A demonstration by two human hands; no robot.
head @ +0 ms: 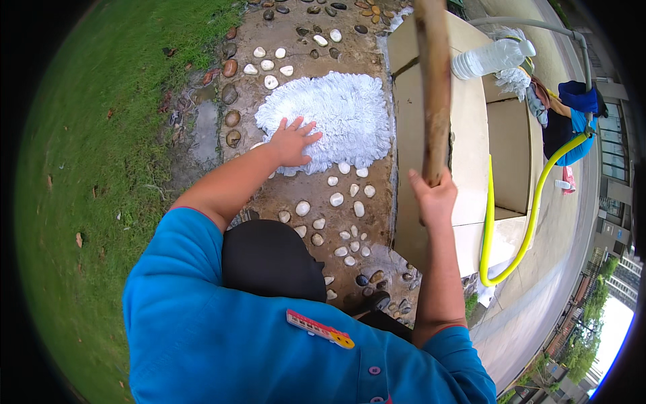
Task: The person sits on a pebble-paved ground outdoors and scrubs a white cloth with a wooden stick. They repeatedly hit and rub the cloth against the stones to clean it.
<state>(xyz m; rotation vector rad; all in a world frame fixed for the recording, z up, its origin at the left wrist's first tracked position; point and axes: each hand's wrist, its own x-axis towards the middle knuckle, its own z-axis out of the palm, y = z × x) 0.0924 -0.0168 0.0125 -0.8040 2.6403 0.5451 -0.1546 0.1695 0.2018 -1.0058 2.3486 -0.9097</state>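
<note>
My left hand point(294, 142) lies with fingers spread on the lower left part of a white shaggy textile mat or mop pad point(335, 118), which rests on the pebble-set path point(287, 197). My right hand point(435, 197) is closed around a wooden stick point(434, 91) that rises past the top edge of the view, beside the pale tiled ledge. The stick's lower end shows just below my hand. Whether the stick joins anything above is out of view.
A clear plastic bottle point(487, 59) lies on the tiled ledge point(469, 121). A yellow hose point(536, 212) loops down from a grey pipe point(580, 40) at right. Behind it a person in blue point(580, 144) bends over. Grass point(101, 166) borders the path at left.
</note>
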